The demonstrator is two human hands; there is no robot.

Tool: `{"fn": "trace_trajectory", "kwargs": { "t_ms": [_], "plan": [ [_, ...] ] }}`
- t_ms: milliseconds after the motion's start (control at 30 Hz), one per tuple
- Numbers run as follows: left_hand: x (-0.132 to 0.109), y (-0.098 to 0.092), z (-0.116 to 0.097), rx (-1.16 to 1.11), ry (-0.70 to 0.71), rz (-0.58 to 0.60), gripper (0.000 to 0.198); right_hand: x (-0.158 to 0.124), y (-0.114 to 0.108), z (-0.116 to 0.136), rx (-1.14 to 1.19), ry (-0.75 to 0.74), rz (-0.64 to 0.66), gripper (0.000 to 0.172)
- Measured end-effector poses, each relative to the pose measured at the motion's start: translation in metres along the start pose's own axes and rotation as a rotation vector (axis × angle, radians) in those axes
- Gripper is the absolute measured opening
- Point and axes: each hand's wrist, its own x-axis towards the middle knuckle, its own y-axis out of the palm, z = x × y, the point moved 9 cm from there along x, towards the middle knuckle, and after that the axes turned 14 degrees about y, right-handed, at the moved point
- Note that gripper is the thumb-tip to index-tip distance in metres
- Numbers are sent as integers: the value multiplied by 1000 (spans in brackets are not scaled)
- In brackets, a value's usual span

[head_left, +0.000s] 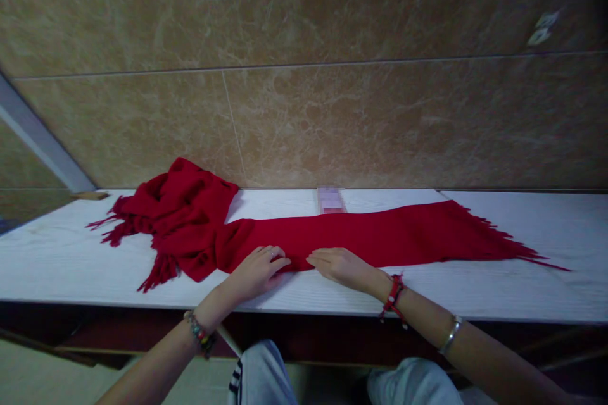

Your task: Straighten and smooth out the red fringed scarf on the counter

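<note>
A long red scarf (375,237) with fringed ends lies across the white tabletop. Its right part is spread flat in a narrow band, while the left part is a crumpled heap (185,215) with tassels hanging out. My left hand (261,269) is at the near edge of the flat band, fingers bent over the cloth and thumb close to the edge. Just to its right, my right hand (342,266) has its fingers together on the same edge, its thumb hidden. A small gap separates the fingertips of the two hands.
Behind the scarf, a small pale packet (331,200), blurred, stands against the tiled wall (380,120). A small wooden piece (90,195) lies at the table's back left corner. The white tabletop (475,291) has its front edge just before my knees.
</note>
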Motion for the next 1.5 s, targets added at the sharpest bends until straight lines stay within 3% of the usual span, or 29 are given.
{"fn": "trace_trajectory", "kwargs": {
  "t_ms": [133, 367, 533, 733, 967, 1167, 1300, 1500],
  "plan": [
    [19, 4, 0, 41, 55, 74, 25, 6, -1, 4, -64, -8, -80, 24],
    [16, 1, 1, 109, 2, -48, 22, 12, -2, 3, -76, 90, -102, 15],
    [12, 1, -5, 150, 47, -95, 26, 9, -5, 8, -108, 40, -129, 19],
    [7, 11, -2, 138, 42, -116, 26, 2, -10, 8, 11, 8, -138, 19],
    [8, 9, -7, 43, 40, -28, 23, -1, -6, 6, 125, 10, -74, 18],
    [-7, 11, 4, 76, -39, 68, 43, -2, -6, 5, 169, 30, -59, 20],
    [-9, 2, -1, -134, 34, 128, 57, -2, -8, 5, 177, 31, -55, 21],
    [17, -7, -12, -289, 131, 99, 35, -2, -6, 3, 191, 37, -63, 22]
  ]
}}
